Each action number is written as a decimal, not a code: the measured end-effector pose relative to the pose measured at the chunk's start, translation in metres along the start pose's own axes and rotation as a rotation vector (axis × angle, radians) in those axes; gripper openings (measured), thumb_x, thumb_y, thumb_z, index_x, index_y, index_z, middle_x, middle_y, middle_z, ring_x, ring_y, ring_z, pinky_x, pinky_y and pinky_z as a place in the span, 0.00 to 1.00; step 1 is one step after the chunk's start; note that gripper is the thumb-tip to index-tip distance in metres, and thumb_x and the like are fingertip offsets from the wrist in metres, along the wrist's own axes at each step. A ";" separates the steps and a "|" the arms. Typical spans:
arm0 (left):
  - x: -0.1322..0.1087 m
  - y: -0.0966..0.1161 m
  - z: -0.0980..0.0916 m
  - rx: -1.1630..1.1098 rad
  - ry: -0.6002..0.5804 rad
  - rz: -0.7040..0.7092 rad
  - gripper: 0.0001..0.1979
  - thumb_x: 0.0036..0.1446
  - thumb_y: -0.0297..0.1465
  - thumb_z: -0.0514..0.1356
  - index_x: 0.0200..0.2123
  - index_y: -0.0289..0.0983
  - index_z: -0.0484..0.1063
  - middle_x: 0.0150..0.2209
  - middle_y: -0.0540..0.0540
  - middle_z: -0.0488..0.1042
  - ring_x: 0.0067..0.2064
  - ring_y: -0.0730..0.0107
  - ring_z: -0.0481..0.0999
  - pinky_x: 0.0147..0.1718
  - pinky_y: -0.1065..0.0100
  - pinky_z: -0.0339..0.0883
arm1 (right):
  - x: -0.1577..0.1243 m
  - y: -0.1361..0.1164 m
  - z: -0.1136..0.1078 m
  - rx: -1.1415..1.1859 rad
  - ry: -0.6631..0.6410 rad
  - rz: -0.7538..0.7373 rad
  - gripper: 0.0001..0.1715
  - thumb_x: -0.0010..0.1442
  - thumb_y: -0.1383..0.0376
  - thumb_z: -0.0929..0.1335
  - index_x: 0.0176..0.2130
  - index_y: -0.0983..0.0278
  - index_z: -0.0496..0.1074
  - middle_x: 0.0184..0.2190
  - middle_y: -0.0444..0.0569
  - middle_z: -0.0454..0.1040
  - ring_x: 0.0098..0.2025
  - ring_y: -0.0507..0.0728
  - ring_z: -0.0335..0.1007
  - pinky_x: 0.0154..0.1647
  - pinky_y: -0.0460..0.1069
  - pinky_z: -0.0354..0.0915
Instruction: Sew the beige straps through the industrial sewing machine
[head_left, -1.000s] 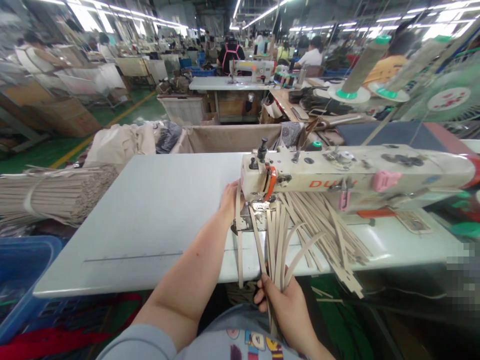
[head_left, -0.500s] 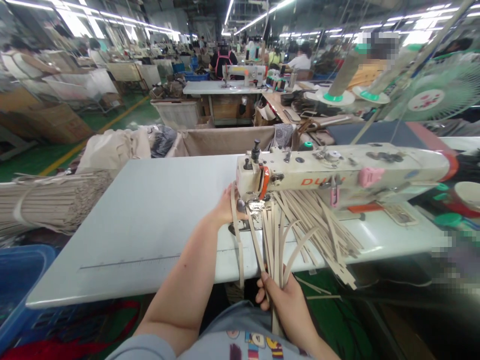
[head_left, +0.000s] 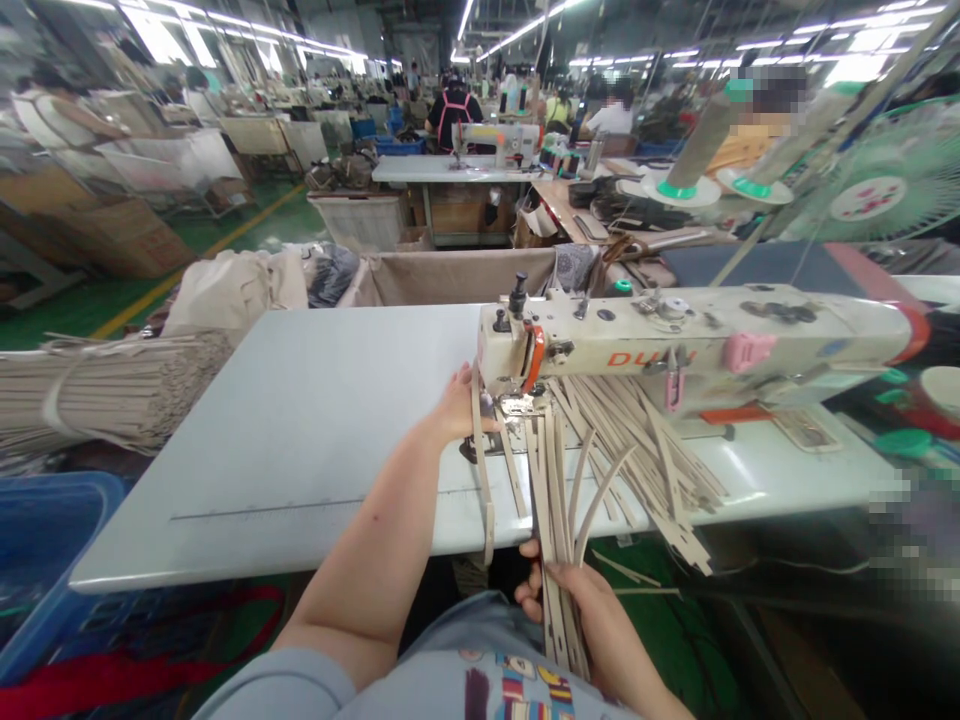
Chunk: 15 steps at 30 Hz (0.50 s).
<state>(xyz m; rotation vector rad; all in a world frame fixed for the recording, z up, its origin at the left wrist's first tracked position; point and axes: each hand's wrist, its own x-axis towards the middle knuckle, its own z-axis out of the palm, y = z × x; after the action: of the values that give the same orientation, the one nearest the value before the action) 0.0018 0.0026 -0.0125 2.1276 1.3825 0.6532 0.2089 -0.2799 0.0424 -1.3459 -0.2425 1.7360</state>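
Observation:
A cream sewing machine (head_left: pixel 675 345) stands on a white table (head_left: pixel 300 440). Many beige strips (head_left: pixel 622 450) fan out from under its arm and hang over the table's front edge. My left hand (head_left: pixel 461 405) rests by the needle area, fingers closed on a beige strip (head_left: pixel 484 470) that hangs down over the edge. My right hand (head_left: pixel 577 610) is below the table edge, closed round a bunch of the hanging strips (head_left: pixel 559 560).
A tied bundle of beige strips (head_left: pixel 97 390) lies at the left, above a blue crate (head_left: pixel 45 540). Thread cones (head_left: pixel 705 140) and a fan (head_left: pixel 885 180) stand at the right. Fabric bins (head_left: pixel 450 275) sit behind the table. Other people work at machines in the background.
My right hand has slid lower along the bunch of strips, toward my lap. My left hand stays by the needle with its strip.

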 end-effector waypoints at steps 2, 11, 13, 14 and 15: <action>0.000 0.001 -0.001 0.037 -0.028 0.009 0.52 0.39 0.35 0.85 0.70 0.40 0.78 0.77 0.30 0.71 0.82 0.22 0.62 0.82 0.27 0.54 | 0.001 0.002 -0.002 -0.023 -0.022 -0.013 0.28 0.46 0.51 0.90 0.39 0.66 0.91 0.26 0.46 0.83 0.31 0.56 0.85 0.34 0.46 0.80; 0.000 0.008 -0.006 0.114 -0.078 0.002 0.47 0.43 0.35 0.84 0.68 0.40 0.80 0.76 0.31 0.73 0.82 0.25 0.61 0.82 0.31 0.54 | 0.016 0.022 -0.011 -0.088 0.015 -0.064 0.31 0.45 0.46 0.91 0.32 0.67 0.88 0.26 0.55 0.88 0.23 0.54 0.79 0.26 0.45 0.73; 0.000 0.007 -0.006 0.104 -0.072 0.010 0.46 0.42 0.33 0.83 0.68 0.41 0.80 0.76 0.32 0.72 0.82 0.27 0.61 0.82 0.31 0.54 | 0.017 0.022 -0.012 -0.120 0.007 -0.055 0.32 0.46 0.44 0.91 0.29 0.67 0.86 0.24 0.56 0.87 0.22 0.52 0.77 0.25 0.44 0.71; 0.000 0.006 -0.006 0.094 -0.066 0.014 0.46 0.42 0.33 0.83 0.67 0.42 0.80 0.76 0.33 0.72 0.82 0.28 0.60 0.82 0.31 0.55 | 0.017 0.021 -0.012 -0.128 0.009 -0.051 0.33 0.46 0.43 0.91 0.28 0.67 0.85 0.23 0.56 0.87 0.21 0.52 0.76 0.25 0.44 0.70; 0.000 0.005 -0.005 0.081 -0.060 0.017 0.46 0.41 0.33 0.84 0.67 0.42 0.80 0.77 0.33 0.71 0.82 0.28 0.60 0.82 0.31 0.55 | 0.016 0.020 -0.011 -0.133 0.015 -0.049 0.34 0.46 0.42 0.90 0.28 0.67 0.85 0.23 0.56 0.86 0.20 0.51 0.75 0.24 0.44 0.69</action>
<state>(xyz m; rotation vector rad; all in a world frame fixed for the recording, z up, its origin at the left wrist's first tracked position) 0.0019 0.0014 -0.0048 2.2056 1.3816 0.5436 0.2078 -0.2837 0.0147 -1.4364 -0.3851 1.6930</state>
